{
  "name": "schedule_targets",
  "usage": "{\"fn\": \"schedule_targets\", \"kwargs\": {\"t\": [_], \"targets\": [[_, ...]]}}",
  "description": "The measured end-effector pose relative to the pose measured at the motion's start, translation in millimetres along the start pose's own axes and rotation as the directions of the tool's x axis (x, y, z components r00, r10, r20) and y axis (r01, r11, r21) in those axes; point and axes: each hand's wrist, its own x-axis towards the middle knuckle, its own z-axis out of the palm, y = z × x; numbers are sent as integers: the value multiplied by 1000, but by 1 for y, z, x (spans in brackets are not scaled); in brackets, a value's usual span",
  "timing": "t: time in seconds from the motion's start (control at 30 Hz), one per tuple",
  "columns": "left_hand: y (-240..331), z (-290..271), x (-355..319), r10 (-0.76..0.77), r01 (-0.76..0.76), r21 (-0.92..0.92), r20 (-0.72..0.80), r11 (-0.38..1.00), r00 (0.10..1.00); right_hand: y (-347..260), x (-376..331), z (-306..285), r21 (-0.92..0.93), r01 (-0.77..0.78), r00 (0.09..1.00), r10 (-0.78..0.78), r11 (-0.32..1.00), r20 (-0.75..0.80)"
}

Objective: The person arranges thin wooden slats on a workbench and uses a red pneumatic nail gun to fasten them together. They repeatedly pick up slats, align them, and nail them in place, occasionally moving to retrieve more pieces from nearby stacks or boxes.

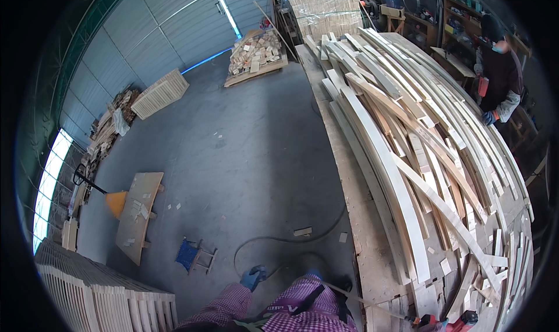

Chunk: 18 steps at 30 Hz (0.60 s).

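My left hand (254,277), in a blue glove under a checked sleeve, hangs low over the floor. Its fingers are loosely curled and apart, and nothing shows in them. An air hose (236,256) loops over the floor and passes behind this hand. I cannot make out my right hand. At the lower right, a red and black power tool (466,318) is partly cut off by the view's edge, near the tabletop's front. A thin hose runs from beside my body towards it. Long wooden strips (402,209) lie crisscrossed along the worktable (364,244) to my right.
A small blue-seated stool (187,255) stands ahead left, beyond it a pallet jack (115,204) and a tilted board (140,209). Stacked slats (116,303) rise at lower left. Wood offcuts (256,51) fill a far pallet. Another person (501,76) stands across the table.
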Motion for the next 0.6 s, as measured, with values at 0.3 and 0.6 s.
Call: {"fn": "schedule_targets", "kwargs": {"t": [0.3,0.6], "targets": [[-20,54,-93,-268,282,76,-159,956,950,-6,72,-61,-257,-95,989,61,962,-136],[60,119,-32,-9,-72,372,211,925,977,18,71,-68,-300,-400,861,242,866,-448]]}}
